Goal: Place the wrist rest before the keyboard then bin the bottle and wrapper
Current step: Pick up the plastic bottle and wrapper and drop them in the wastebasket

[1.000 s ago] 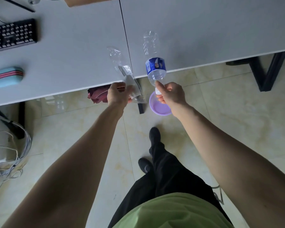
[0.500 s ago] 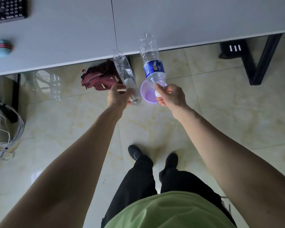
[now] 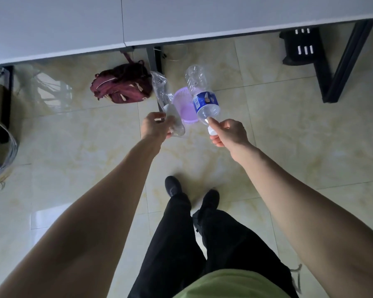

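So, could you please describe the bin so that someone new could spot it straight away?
Look below the grey desk's edge, on the tiled floor beside the maroon backpack. The bin is the small lilac lattice-walled basket there, seen between the clear wrapper and bottle.

Head view, single frame. Overall exposure dim and cool-toned, with mild contrast. Glossy tiled floor (image 3: 289,134) carries soft pale reflections: a bright rectangular patch at lower left, and smeared streaky glare near the cables (image 3: 0,151) and under the desk edge (image 3: 52,57). Desk top reads flat grey, evenly lit and without hard highlights. Diffuse shadow pools on the tiles around the shoes (image 3: 172,186) and beneath the forearms; the left forearm is darker than the right. Wide-angle distortion is evident: the desk edge slants and bows, and the arms swell toward the lower corners. Clear plastic of the bottle (image 3: 202,93) and wrapper (image 3: 164,97) shows faint sheen. Slight softness at the frame edges; the centre is reasonably sharp.
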